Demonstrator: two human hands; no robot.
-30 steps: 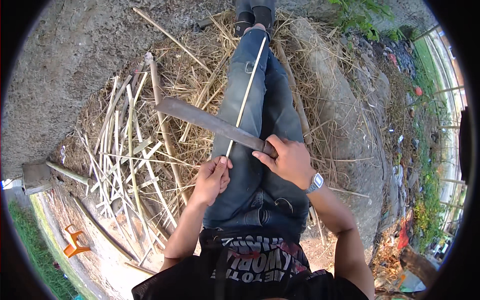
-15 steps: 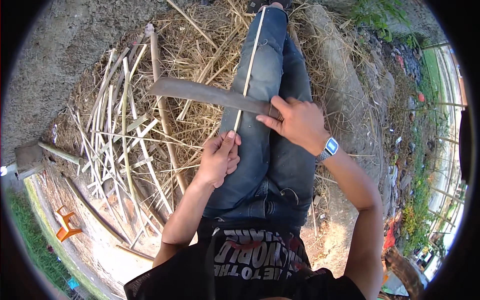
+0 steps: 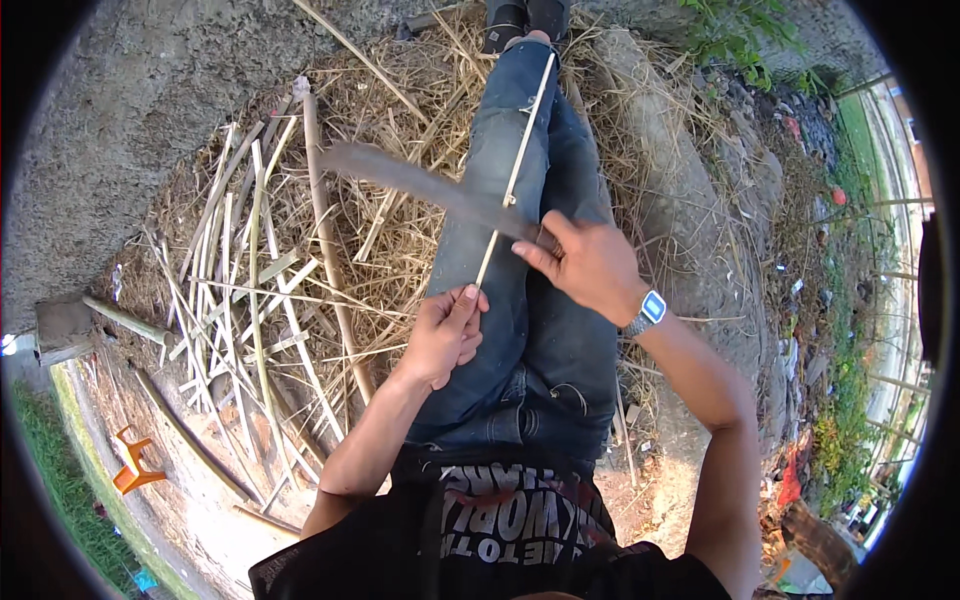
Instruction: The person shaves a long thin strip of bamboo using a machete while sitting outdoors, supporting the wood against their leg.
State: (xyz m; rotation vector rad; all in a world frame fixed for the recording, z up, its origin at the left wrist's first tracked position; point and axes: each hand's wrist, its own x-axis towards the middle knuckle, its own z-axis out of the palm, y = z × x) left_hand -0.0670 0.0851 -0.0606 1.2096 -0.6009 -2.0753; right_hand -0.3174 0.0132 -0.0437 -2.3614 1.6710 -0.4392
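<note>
Left hand (image 3: 450, 330) pinches a strip (image 3: 523, 150), right hand (image 3: 590, 265) grips a machete (image 3: 435, 188) jutting beyond the jeans (image 3: 500, 345) over straw (image 3: 400, 130).

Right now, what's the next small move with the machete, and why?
Probably slide the machete slightly outward along the pale strip, away from the left hand: that hand pinches the strip's near end, and the machete, gripped by the right hand, crosses the strip just beyond those fingers.

The machete blade (image 3: 430, 188) is blurred past the left edge of my jeans (image 3: 475, 378). My left hand (image 3: 446, 328) hides the near end of the stick (image 3: 519, 165).
</note>
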